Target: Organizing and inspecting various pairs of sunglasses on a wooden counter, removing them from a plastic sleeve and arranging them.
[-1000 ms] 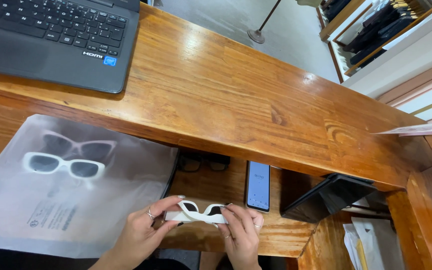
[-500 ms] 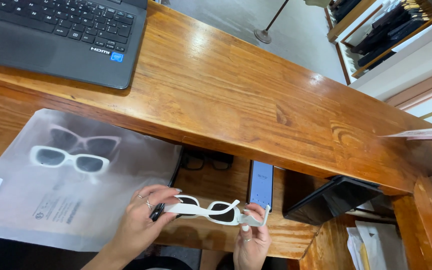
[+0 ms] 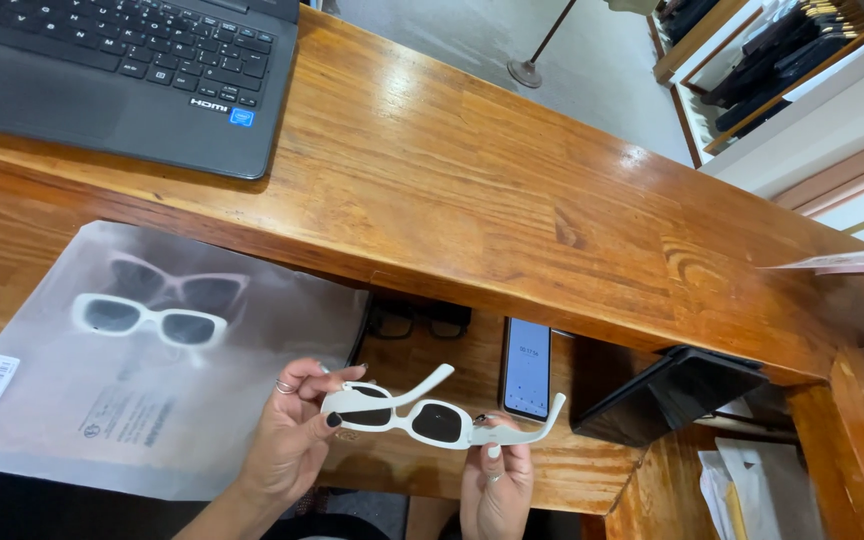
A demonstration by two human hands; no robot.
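Phone (image 3: 527,367) right of bag (image 3: 152,370) — under counter (image 3: 512,200)

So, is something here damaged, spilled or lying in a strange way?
Nothing stands out. The white sunglasses look whole, temples open, held between the left hand and right hand. The frosted bag lies flat; the phone rests on the lower shelf.

Bare-armed, left hand (image 3: 287,450) wearing rings and dark nail polish, right hand (image 3: 495,490) ringed with pale nails.
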